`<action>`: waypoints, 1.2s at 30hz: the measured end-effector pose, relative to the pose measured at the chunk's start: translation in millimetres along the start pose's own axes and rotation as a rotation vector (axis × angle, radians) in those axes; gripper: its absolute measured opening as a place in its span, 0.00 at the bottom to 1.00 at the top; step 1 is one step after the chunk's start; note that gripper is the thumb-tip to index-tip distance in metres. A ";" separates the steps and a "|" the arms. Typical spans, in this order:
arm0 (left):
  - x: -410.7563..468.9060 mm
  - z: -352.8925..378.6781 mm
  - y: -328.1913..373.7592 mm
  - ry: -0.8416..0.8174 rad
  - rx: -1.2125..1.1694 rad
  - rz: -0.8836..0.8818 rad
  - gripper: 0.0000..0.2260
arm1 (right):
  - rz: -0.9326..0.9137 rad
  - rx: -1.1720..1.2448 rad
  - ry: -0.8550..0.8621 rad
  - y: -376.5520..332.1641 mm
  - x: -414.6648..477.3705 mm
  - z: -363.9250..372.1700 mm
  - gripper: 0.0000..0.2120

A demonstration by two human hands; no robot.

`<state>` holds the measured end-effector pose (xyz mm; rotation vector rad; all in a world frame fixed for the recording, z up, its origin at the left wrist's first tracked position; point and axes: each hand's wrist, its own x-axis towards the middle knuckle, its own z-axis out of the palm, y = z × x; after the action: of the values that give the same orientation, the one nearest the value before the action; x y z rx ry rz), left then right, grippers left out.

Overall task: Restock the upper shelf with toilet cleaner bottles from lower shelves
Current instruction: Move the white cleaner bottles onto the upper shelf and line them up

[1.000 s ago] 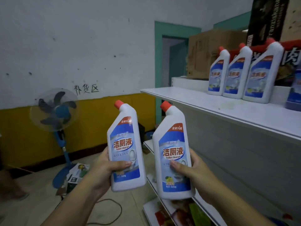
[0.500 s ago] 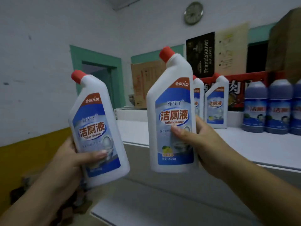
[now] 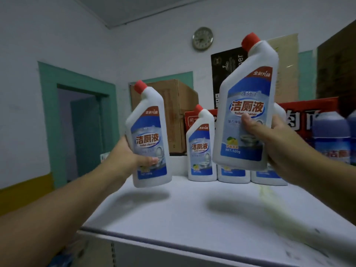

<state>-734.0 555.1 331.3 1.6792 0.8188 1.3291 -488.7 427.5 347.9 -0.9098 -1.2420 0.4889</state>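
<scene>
— Both bottles now hang over the upper shelf (image 3: 192,212), higher than before?
— Yes. The left grip (image 3: 133,157) clasps the left toilet cleaner bottle (image 3: 149,139) just above it; shelved bottles (image 3: 201,149) stand behind; the right grip (image 3: 273,143) grasps the right toilet cleaner bottle (image 3: 246,105), raised higher.

White bottles (image 3: 151,137) with red caps (image 3: 250,39) and blue labels are seen at centre; a green door frame (image 3: 48,112) is seen at left.
</scene>
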 end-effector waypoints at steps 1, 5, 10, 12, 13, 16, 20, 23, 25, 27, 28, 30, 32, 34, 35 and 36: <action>12.7 3.5 -10.8 -0.002 -0.006 -0.024 0.30 | 0.008 -0.018 0.014 7.1 5.0 4.9 0.22; 67.4 14.6 -45.1 -0.071 -0.026 -0.101 0.31 | 0.016 -0.134 0.040 27.5 23.6 23.5 0.28; 119.7 19.9 -75.1 -0.208 -0.009 -0.132 0.31 | -0.018 -0.219 0.127 46.7 38.6 47.2 0.20; 128.3 21.1 -89.8 -0.294 -0.012 -0.126 0.34 | -0.027 -0.242 0.147 56.2 41.9 57.6 0.21; 131.7 22.3 -97.0 -0.322 -0.025 -0.124 0.35 | -0.033 -0.247 0.154 61.3 43.7 63.7 0.21; 138.0 23.4 -104.2 -0.398 0.031 -0.078 0.32 | -0.016 -0.242 0.118 79.8 51.0 86.8 0.22; 143.5 8.4 -101.9 -0.528 0.383 0.079 0.41 | 0.053 -0.236 0.020 108.6 57.0 111.6 0.24; 136.4 1.5 -110.2 -0.531 0.514 0.085 0.35 | 0.105 -0.228 0.000 126.1 53.4 114.7 0.23; 134.3 2.2 -117.8 -0.477 0.507 0.089 0.30 | 0.141 -0.248 -0.019 131.4 51.9 111.9 0.20; 136.0 3.2 -123.5 -0.454 0.447 0.062 0.27 | 0.181 -0.291 -0.071 132.8 52.6 108.5 0.19; 137.6 3.1 -126.1 -0.451 0.414 0.048 0.26 | 0.205 -0.311 -0.105 131.4 52.4 107.3 0.19; 139.4 2.2 -128.7 -0.456 0.380 0.042 0.24 | 0.253 -0.388 -0.198 126.5 52.3 104.3 0.20; 139.8 1.0 -127.5 -0.504 0.362 0.031 0.24 | 0.294 -0.531 -0.305 121.0 53.3 99.0 0.22; 140.6 -2.6 -122.4 -0.585 0.348 -0.013 0.26 | 0.332 -0.713 -0.382 117.4 55.0 95.0 0.25; 141.0 -5.6 -118.8 -0.633 0.347 -0.051 0.28 | 0.339 -0.803 -0.402 117.6 55.7 94.3 0.27; 141.7 -9.4 -115.7 -0.689 0.349 -0.087 0.31 | 0.333 -0.893 -0.406 118.7 56.3 94.7 0.30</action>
<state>-710.5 732.1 290.8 2.1544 0.7111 0.4850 -544.3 568.3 290.3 -1.8587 -1.7265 0.3800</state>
